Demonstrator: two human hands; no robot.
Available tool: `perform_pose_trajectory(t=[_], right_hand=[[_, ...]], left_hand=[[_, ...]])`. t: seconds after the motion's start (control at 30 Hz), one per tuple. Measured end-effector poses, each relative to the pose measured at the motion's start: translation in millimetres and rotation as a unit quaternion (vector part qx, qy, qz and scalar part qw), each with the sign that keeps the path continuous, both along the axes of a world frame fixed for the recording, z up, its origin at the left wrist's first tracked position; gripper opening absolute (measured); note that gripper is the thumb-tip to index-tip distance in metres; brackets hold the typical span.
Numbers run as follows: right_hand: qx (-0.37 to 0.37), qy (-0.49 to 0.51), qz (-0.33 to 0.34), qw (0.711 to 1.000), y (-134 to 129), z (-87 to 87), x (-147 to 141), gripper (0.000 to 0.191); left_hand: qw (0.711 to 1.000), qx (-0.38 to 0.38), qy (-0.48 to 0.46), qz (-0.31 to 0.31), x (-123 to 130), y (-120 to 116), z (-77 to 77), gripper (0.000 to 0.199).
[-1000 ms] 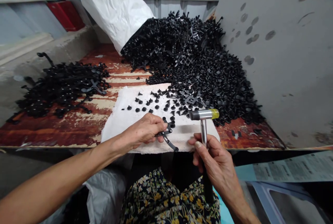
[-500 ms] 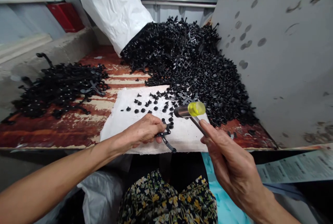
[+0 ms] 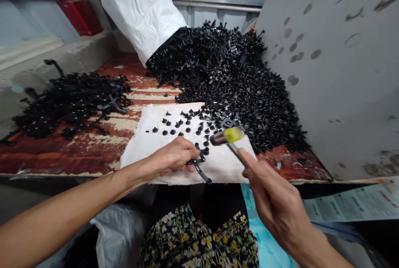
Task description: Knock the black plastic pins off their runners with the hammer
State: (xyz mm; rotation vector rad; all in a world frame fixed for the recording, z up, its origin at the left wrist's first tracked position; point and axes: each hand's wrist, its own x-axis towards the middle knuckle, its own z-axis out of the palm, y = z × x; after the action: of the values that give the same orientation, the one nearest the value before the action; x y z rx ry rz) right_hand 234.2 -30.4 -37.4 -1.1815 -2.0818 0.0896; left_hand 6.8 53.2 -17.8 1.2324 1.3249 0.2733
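Note:
My left hand (image 3: 179, 154) pinches a black jointed plastic piece (image 3: 202, 172) against the white cloth (image 3: 134, 145); its curved arm reaches toward the table's front edge. My right hand (image 3: 274, 189) grips the handle of a small mallet (image 3: 225, 136), with one dark face and one yellow face. The mallet head hangs above and to the right of the left fingers, apart from the piece, and is slightly blurred. Several small black round-based pegs (image 3: 188, 129) stand scattered on the cloth beyond my left hand.
A big heap of black parts (image 3: 230, 72) spills from a white sack (image 3: 137, 6) at the back. To the left lies a pile of black jointed pieces (image 3: 75, 102) on the worn red table (image 3: 62, 158). A grey board (image 3: 336, 85) leans at the right.
The mallet head has dropped slightly and tilted, along with my right hand. My left hand keeps its hold on the black piece. The view has shifted a little.

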Motion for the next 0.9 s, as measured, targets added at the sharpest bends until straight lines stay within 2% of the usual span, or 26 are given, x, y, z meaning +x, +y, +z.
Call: perform_pose_trajectory(t=[0.07, 0.2, 0.3, 0.37, 0.43, 0.53, 0.6, 0.67, 0.73, 0.8, 0.87, 0.9], right_hand=[[0.01, 0.012, -0.001, 1.0, -1.0, -0.9, 0.0, 0.065], [-0.024, -0.058, 0.023, 0.998, -1.2, -1.1, 0.3, 0.061], [-0.039, -0.035, 0.026, 0.998, -0.1, -0.5, 1.1, 0.059], [-0.076, -0.01, 0.029, 0.997, 2.1, 2.0, 0.3, 0.051], [-0.131, 0.062, 0.01, 0.989, 6.0, 7.0, -3.2, 0.041], [-0.238, 0.186, -0.01, 0.953, 13.8, 14.4, -14.6, 0.026], [-0.322, 0.253, 0.001, 0.912, 18.6, 15.0, -24.4, 0.02], [-0.382, 0.312, 0.01, 0.87, 21.3, 11.6, -33.1, 0.021], [-0.407, 0.354, 0.009, 0.842, 22.2, 6.5, -38.7, 0.024], [-0.398, 0.38, -0.006, 0.835, 22.5, 2.0, -41.2, 0.026], [-0.386, 0.401, -0.022, 0.831, 23.3, -0.9, -42.7, 0.027], [-0.383, 0.409, -0.027, 0.828, 23.9, -1.8, -43.7, 0.028]], left_hand=[[1.0, 0.008, 0.01, -0.01, 0.1, 0.6, -0.7, 0.022], [0.999, 0.018, 0.026, -0.017, 1.4, 0.8, 0.5, 0.019], [0.999, 0.008, 0.032, -0.02, 1.2, 0.6, 4.8, 0.02], [0.998, 0.023, 0.041, -0.034, 0.0, -0.8, 9.2, 0.021], [0.995, 0.056, 0.05, -0.066, -0.6, -3.8, 14.5, 0.023], [0.983, 0.108, 0.037, -0.142, 2.3, -10.4, 22.1, 0.025], [0.974, 0.12, 0.023, -0.19, 5.4, -14.2, 24.5, 0.025], [0.973, 0.123, 0.008, -0.196, 6.2, -16.6, 23.9, 0.025], [0.982, 0.134, -0.025, -0.129, 3.2, -18.8, 21.0, 0.024], [0.987, 0.134, -0.085, 0.001, -1.7, -22.9, 17.8, 0.024], [0.974, 0.09, -0.162, 0.13, -4.9, -30.0, 15.6, 0.033], [0.962, 0.053, -0.202, 0.175, -4.6, -34.3, 14.8, 0.038]])
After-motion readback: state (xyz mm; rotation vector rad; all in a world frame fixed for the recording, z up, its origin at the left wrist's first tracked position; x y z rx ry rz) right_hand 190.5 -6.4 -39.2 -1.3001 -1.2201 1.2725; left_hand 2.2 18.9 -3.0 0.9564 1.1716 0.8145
